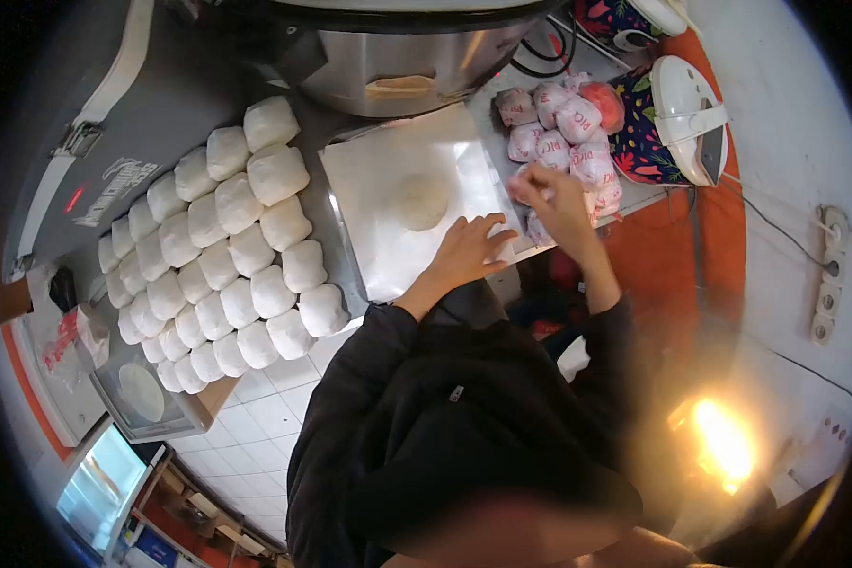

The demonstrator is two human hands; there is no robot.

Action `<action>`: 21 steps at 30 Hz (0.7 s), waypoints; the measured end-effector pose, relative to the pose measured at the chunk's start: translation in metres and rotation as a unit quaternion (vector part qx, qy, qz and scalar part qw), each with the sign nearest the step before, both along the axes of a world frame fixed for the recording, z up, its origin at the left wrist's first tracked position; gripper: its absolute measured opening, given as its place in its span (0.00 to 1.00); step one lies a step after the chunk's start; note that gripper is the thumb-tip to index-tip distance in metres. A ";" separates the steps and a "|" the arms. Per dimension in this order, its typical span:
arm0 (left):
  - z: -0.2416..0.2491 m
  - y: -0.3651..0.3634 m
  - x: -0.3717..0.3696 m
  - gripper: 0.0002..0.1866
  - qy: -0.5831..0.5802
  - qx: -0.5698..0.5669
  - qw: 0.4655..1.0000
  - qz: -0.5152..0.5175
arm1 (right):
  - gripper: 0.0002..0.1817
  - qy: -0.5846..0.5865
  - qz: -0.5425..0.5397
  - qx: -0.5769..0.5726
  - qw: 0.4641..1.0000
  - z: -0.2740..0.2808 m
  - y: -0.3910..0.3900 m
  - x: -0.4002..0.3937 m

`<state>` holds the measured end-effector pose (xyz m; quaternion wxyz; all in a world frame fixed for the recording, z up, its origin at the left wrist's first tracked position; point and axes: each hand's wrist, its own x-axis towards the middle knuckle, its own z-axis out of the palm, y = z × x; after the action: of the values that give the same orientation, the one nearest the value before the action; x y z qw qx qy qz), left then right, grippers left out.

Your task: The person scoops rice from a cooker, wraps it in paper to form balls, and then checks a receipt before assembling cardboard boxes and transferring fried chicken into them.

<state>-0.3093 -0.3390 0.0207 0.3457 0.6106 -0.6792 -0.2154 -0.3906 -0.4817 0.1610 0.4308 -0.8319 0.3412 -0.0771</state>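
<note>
A pale round dough ball [424, 202] sits on a stack of white paper sheets [388, 260]. My left hand [466, 249] lies over the lower right part of the sheets, just below the ball, its fingers spread. To the right of the stack, my right hand [560, 210] is raised with thumb and fingers drawn together; whether something small is between them I cannot make out. Just beyond it lies a pile of balls wrapped in printed paper [577, 120]. Many bare dough balls [239, 201] stand in tight rows on the left.
A large round metal appliance [388, 71] stands behind the paper stack. At the right back is a white-lidded appliance with a floral body [667, 123]. A power strip [830, 275] hangs on the right wall, and a lamp [722, 440] glows at the lower right.
</note>
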 end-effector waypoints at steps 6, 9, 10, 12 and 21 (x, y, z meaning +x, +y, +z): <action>-0.004 -0.002 -0.003 0.24 -0.053 0.008 0.998 -0.019 | 0.07 -0.041 -0.185 0.183 0.965 -0.109 0.044 -0.100; -0.003 -0.003 -0.005 0.24 -0.056 -0.005 0.998 -0.007 | 0.07 -0.082 -0.216 0.192 0.954 -0.128 0.062 -0.115; -0.004 -0.003 -0.006 0.23 -0.048 -0.015 0.999 0.002 | 0.07 -0.096 -0.225 0.214 0.946 -0.133 0.067 -0.116; -0.006 -0.001 -0.008 0.23 -0.039 -0.022 0.999 0.004 | 0.07 -0.111 -0.233 0.237 0.937 -0.137 0.074 -0.117; -0.003 -0.002 -0.011 0.22 -0.037 -0.039 0.998 0.015 | 0.09 -0.126 -0.237 0.247 0.931 -0.134 0.076 -0.113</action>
<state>-0.3203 -0.3408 0.0172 0.3471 0.6142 -0.6903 -0.1603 -0.5038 -0.4052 0.0266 0.6315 -0.5774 0.4797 -0.1944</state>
